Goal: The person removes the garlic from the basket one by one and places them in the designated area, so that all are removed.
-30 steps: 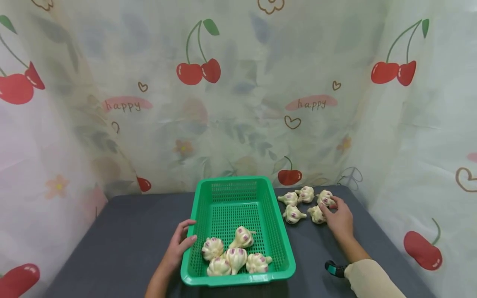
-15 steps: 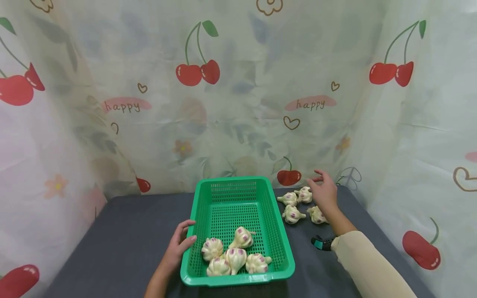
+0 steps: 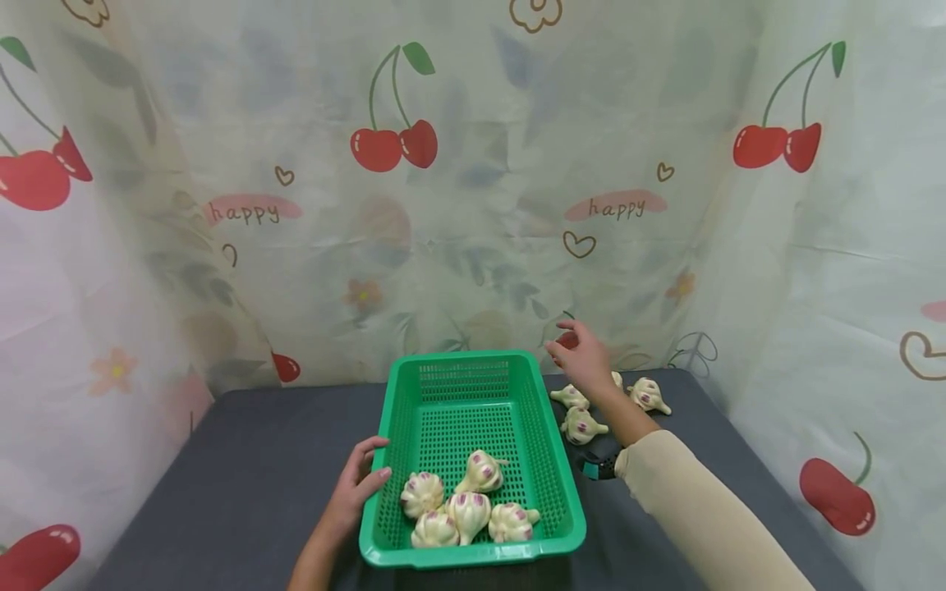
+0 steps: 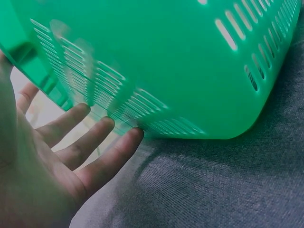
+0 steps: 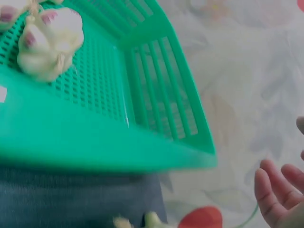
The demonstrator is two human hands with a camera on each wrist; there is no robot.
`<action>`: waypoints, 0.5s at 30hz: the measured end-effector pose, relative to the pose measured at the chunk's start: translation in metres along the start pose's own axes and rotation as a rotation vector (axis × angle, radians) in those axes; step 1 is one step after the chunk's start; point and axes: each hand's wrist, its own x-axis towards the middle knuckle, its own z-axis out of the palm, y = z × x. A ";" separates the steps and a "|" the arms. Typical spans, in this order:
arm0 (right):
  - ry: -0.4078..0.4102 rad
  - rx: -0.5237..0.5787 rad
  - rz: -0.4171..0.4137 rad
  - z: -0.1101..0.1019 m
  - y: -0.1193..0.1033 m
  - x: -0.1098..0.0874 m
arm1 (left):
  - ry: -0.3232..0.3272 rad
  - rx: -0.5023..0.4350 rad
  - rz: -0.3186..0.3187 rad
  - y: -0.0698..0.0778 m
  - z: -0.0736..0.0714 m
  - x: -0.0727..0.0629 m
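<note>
A green plastic basket [image 3: 473,560] stands mid-table with several garlic bulbs [image 3: 468,513] at its near end. My left hand [image 3: 353,492] is at its left rim; in the left wrist view, the left fingers [image 4: 111,161] are spread and fairly straight against the outer wall. Above the basket's far right corner, my right hand [image 3: 584,361] hovers with loosely bent fingers and nothing visible between them. Below and beside it lie loose garlic bulbs [image 3: 582,425], one more bulb [image 3: 649,396] to the right, some partly covered by the hand and forearm.
A dark grey tabletop [image 3: 281,476] extends on both sides of the basket. Behind and beside it hangs a pale curtain [image 3: 473,205] printed with cherries and flowers. A dark wrist device [image 3: 597,466] sits under the right sleeve.
My right hand has left the right-hand bulbs, risen and moved left toward the basket's far right corner. The bulb it was touching still lies on the table. My left hand has stayed put.
</note>
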 end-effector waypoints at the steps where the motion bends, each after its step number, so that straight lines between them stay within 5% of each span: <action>1: -0.018 0.004 -0.003 0.004 -0.003 0.000 | 0.002 -0.002 -0.002 0.000 0.000 0.000; 15: -0.135 -0.051 -0.068 0.043 -0.022 -0.005 | 0.003 -0.017 -0.028 0.001 0.000 0.000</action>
